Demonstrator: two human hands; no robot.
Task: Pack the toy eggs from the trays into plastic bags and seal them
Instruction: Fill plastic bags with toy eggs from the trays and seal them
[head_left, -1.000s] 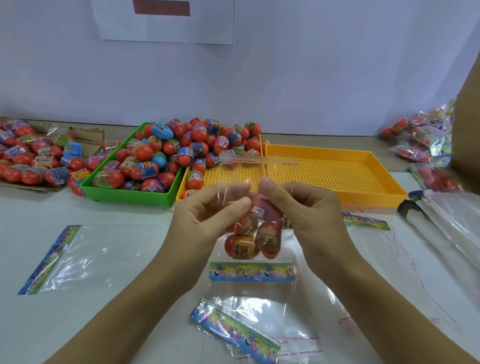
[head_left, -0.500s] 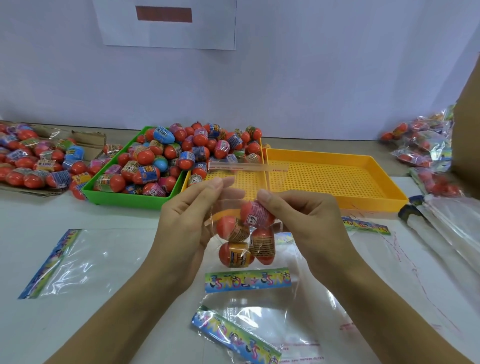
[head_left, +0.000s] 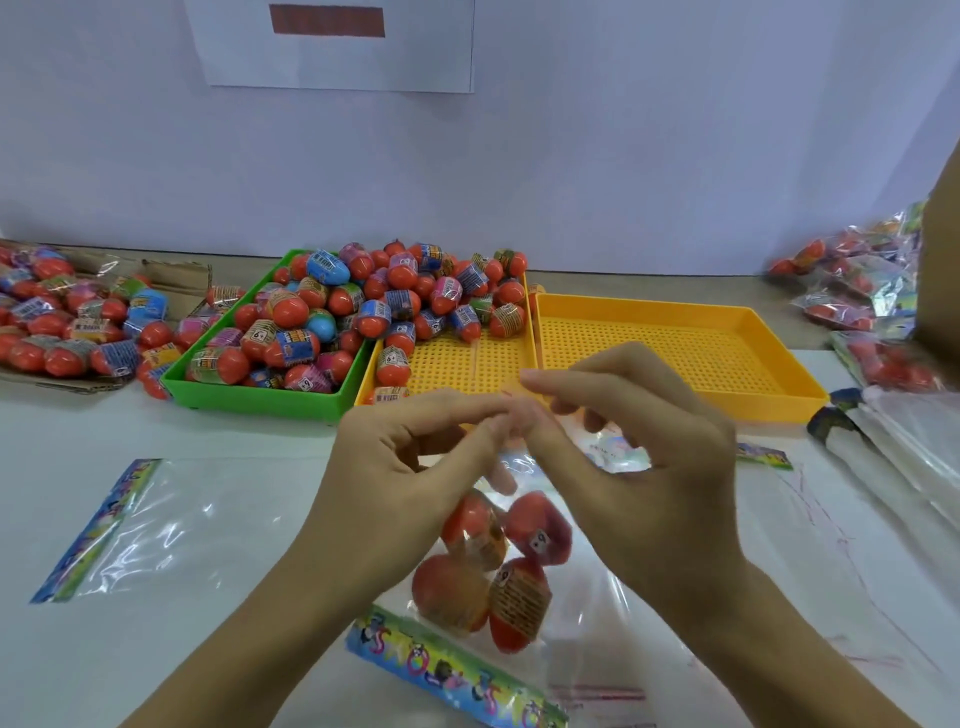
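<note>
A clear plastic bag (head_left: 587, 597) holding several orange toy eggs (head_left: 493, 566) hangs above the white table in front of me. My left hand (head_left: 410, 467) and my right hand (head_left: 639, 457) meet above it, fingertips pinching the bag's top edge together. The colourful header strip (head_left: 618, 449) of the bag shows under my right fingers. A green tray (head_left: 260, 392) heaped with wrapped toy eggs (head_left: 374, 306) stands at the back left. Beside it are two yellow perforated trays (head_left: 680, 353), the left one holding some eggs at its far end.
An empty bag (head_left: 150, 525) lies flat at the left, another with a printed strip (head_left: 452, 670) lies near me. Loose eggs sit on cardboard (head_left: 67, 322) at far left. Filled bags (head_left: 857, 296) pile up at far right, above a stack of bags (head_left: 914, 447).
The bag of eggs has dropped lower and its header strip has swung up behind my fingers. Both hands have closed together at the bag's top.
</note>
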